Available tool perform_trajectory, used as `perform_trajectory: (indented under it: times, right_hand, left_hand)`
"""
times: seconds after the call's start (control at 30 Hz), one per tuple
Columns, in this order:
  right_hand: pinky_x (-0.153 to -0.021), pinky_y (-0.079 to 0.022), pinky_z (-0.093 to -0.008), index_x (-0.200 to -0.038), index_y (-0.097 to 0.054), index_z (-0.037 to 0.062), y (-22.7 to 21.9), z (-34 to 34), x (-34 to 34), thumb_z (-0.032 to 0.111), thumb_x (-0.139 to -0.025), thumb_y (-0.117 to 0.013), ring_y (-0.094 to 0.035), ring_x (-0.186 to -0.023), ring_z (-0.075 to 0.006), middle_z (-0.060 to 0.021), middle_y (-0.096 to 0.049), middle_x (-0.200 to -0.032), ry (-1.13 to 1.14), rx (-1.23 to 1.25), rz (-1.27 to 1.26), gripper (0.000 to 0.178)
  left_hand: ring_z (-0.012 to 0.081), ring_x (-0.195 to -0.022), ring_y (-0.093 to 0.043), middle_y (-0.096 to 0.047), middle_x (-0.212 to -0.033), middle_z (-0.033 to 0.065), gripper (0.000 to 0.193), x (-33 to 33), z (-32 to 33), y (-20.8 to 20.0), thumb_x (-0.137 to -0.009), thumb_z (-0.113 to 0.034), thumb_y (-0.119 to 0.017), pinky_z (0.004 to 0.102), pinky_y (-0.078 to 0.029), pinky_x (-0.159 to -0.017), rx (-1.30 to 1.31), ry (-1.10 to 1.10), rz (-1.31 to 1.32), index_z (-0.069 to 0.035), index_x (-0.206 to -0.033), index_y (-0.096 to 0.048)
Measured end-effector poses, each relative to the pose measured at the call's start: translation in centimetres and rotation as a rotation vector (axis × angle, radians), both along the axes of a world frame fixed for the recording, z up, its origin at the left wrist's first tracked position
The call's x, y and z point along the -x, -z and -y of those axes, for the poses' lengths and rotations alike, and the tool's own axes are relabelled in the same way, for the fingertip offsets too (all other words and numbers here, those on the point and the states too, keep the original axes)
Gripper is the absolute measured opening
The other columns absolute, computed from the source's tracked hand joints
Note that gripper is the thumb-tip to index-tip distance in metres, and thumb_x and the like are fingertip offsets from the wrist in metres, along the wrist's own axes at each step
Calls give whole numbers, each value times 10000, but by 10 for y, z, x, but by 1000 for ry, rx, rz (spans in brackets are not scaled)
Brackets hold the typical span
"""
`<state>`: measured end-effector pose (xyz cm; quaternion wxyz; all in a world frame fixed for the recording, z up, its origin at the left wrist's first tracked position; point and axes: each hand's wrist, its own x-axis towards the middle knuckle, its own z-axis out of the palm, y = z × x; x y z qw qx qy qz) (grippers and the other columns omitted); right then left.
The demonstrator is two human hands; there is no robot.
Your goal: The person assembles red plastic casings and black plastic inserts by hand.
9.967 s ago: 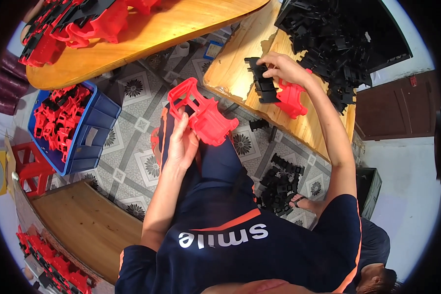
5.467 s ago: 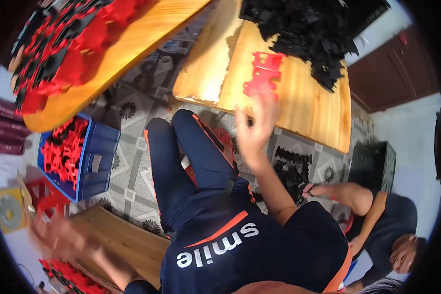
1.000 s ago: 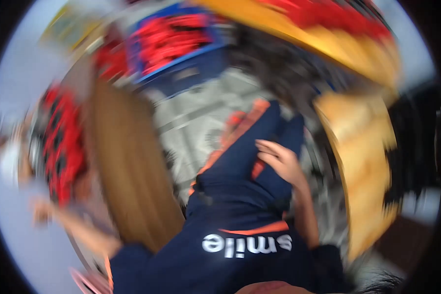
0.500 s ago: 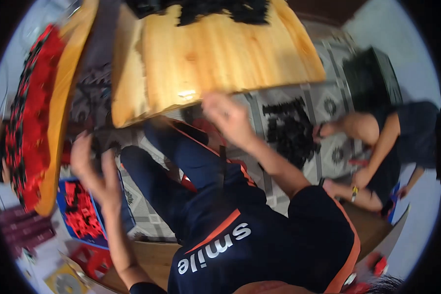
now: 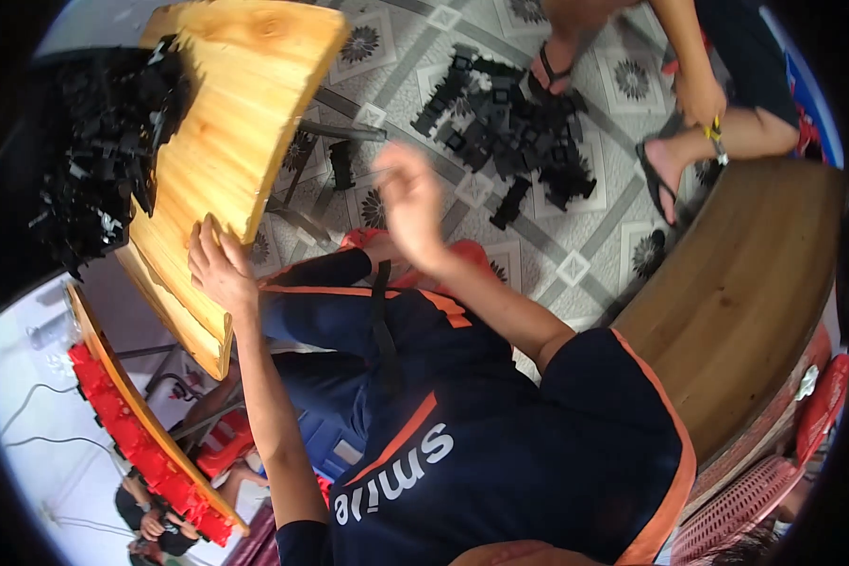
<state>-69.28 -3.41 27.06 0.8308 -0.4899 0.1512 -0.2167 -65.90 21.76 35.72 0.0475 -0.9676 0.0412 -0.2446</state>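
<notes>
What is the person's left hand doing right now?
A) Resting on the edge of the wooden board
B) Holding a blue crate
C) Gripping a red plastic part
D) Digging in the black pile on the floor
A: the left hand lies on the edge of the light wooden board, with nothing visibly held; the right hand is raised, empty, above the tiled floor.
</notes>
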Motion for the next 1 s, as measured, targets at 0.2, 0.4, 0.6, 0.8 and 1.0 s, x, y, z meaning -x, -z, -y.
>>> perform_trajectory:
  times: [0.2, 0.4, 0.6, 0.8, 1.0]
  right_hand:
    - [-750, -519, -463, -952, -685, 94, -14, -97, 92, 177, -825, -582, -679, -875, -324, -137, -696, -901, -1170, 339, 444, 184]
    - [-733, -531, -502, -927, -695, 61, -28, -118, 119, 200, -790, -587, -674, -846, -394, -195, -693, -874, -1358, 726, 732, 224]
    - [-717, -529, -520, -847, -659, -1, -21, -97, 96, 187, -792, -644, -682, -814, -381, -202, -686, -813, -1336, 1046, 758, 197]
    - [-767, -438, -382, -771, -678, 93, -2, -48, 14, 226, -807, -601, -649, -861, -222, -50, -672, -833, -854, 1541, 1044, 158]
    - [-785, -390, -370, -729, -657, 148, 19, -1, -64, 368, -857, -597, -553, -842, -188, 2, -596, -769, -1159, 1629, 1129, 261]
  left_hand:
    - [316, -1241, -490, -513, -1386, 72, 413, -3, -5, 7, -1014, -378, -385, 467, -379, -1016, 14, 41, -24, -201, -1355, -536]
    - [311, -1284, -439, -451, -1432, 66, 445, -1, -8, 1, -1012, -412, -378, 473, -345, -1047, 45, 45, -102, -218, -1396, -493]
    - [304, -1236, -454, -460, -1404, 51, 470, 1, -19, 0, -993, -455, -409, 463, -343, -1039, 6, -7, -114, -247, -1409, -479]
    - [309, -1158, -505, -521, -1326, 72, 526, -8, -28, -31, -946, -466, -519, 447, -382, -998, -125, 187, -232, -158, -1372, -516]
    - [247, -1067, -558, -585, -1224, 92, 540, -81, -4, -67, -840, -453, -664, 412, -439, -922, -342, 752, -201, -125, -1266, -603]
